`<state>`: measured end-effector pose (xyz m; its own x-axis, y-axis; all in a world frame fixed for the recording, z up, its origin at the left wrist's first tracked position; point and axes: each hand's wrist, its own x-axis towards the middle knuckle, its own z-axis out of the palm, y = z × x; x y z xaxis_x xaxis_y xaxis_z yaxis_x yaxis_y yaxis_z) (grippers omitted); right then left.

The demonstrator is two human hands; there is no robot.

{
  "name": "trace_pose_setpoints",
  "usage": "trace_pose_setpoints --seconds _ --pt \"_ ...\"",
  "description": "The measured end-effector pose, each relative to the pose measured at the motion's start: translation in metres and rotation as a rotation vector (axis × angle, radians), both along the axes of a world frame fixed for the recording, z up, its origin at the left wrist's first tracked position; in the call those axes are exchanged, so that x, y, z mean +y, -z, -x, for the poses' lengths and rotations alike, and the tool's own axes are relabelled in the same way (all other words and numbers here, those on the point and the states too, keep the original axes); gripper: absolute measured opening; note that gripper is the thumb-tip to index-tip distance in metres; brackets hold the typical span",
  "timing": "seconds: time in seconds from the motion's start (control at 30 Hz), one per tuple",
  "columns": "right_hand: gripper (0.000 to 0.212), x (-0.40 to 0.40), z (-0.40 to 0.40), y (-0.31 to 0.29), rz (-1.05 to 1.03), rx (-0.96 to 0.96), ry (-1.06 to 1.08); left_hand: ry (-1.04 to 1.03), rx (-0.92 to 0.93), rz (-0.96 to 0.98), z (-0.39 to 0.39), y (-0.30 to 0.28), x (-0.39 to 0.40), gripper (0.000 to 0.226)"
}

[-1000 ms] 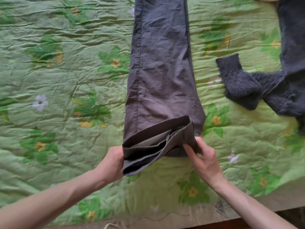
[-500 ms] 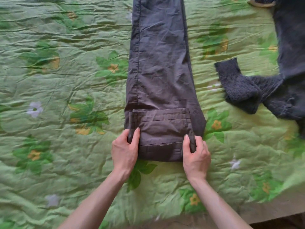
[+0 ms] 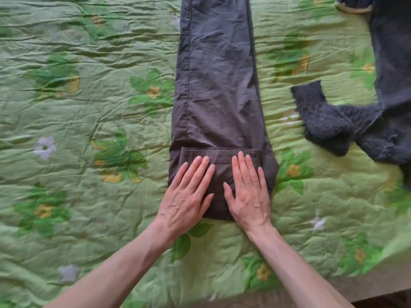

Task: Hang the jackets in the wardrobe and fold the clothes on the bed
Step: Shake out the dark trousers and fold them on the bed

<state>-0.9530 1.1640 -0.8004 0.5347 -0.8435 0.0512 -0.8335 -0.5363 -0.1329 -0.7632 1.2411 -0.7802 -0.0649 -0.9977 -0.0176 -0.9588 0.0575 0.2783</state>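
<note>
1. The dark trousers (image 3: 218, 85) lie lengthwise on the green bedspread (image 3: 89, 107), their long axis running straight away from the person, the folded waist end nearest.
2. The left hand (image 3: 185, 196) and right hand (image 3: 249, 192) press flat on that fold, fingers straight, side by side and equally near.
3. The unfolded length lies beyond the fingertips, so I judge the next fold goes that way.
4. Count: one pair of trousers, two hands, one dark knitted garment (image 3: 333, 123) to the right.
</note>
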Motion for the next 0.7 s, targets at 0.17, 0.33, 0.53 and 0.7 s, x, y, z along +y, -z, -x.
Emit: trace_pose_setpoints --seconds 0.17,0.33,0.53,0.7 --pt "0.067 -0.002 -0.008 0.008 -0.01 0.046 0.018 0.012 -0.044 -0.11 -0.005 0.01 -0.007 0.075" --pt "0.07 -0.007 -0.003 0.004 -0.028 0.043 -0.032 -0.031 -0.087 -0.139 0.003 0.008 -0.011 0.079" --pt "0.083 -0.014 0.033 -0.005 -0.036 -0.056 -0.365 0.303 -0.145 -0.098 -0.027 0.005 0.018 0.098" --pt "0.104 -0.026 0.072 -0.016 -0.074 0.066 -0.56 0.306 -0.244 -0.108 -0.021 -0.001 0.016 0.081"
